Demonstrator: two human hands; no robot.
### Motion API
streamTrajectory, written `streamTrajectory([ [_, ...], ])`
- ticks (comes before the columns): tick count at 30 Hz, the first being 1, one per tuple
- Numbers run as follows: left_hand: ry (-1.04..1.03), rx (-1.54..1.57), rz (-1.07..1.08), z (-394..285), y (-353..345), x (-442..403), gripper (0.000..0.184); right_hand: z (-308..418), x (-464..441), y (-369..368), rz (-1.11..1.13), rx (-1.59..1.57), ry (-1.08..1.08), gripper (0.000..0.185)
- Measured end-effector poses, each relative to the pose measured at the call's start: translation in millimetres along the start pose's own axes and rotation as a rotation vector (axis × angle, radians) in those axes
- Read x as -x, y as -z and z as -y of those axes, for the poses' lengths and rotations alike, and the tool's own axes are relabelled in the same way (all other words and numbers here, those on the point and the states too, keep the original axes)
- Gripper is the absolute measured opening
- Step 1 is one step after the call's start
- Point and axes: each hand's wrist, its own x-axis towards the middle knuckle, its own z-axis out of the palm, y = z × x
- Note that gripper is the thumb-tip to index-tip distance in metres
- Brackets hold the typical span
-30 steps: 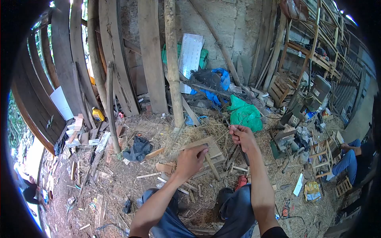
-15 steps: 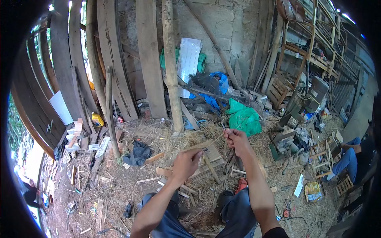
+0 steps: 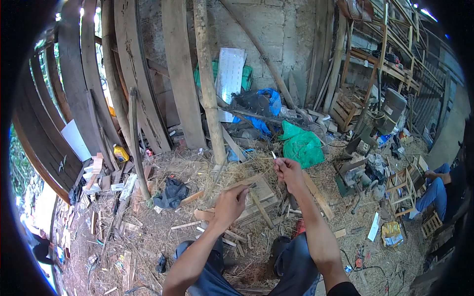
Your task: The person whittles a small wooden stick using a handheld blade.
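My left hand [image 3: 231, 204] is closed in a pinch over the wooden board [image 3: 263, 191], with a small dark piece [image 3: 253, 185] showing at its fingertips; what the piece is I cannot make out. To the right, my right hand [image 3: 289, 173] pinches a small thin whitish stick [image 3: 274, 155] that points up and left. The two hands are apart. Straw and a wooden strip [image 3: 261, 209] lie about the board, below my hands.
A green bag [image 3: 302, 146] lies beyond my right hand. An upright pole [image 3: 207, 89] stands ahead, with a black plastic bag [image 3: 171, 193] on the left. At the far right sits a person [image 3: 434, 195] beside a wooden frame [image 3: 401, 192].
My right hand has shifted slightly left and its whitish stick shows more clearly. The left hand has moved a little left and stays pinched. The view has turned slightly.
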Motion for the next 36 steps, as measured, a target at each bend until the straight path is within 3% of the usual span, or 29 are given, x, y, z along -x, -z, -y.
streamTrajectory([
  [2,0.04,0.017,0.011,-1,3,-3,0.014,-6,3,-12,0.023,0.009,0.043,0.018],
  [5,0.079,0.032,0.024,-5,8,-6,0.014,-15,10,-26,0.168,0.118,-0.125,0.016],
  [7,0.091,0.033,0.025,-6,12,-3,0.014,-8,-1,-15,-0.1,0.109,-0.019,0.015],
  [11,0.122,0.064,0.016,-3,23,-1,0.014,8,-21,53,-0.213,-0.125,0.116,0.017],
  [15,0.113,-0.018,0.042,8,22,-4,0.016,12,-5,50,-0.153,-0.141,0.03,0.021],
  [22,0.01,0.056,-0.029,-3,8,-6,0.014,2,12,-21,0.239,-0.046,-0.031,0.022],
  [36,0.054,0.025,0.099,-10,6,-2,0.014,10,-9,18,0.126,-0.009,-0.058,0.018],
])
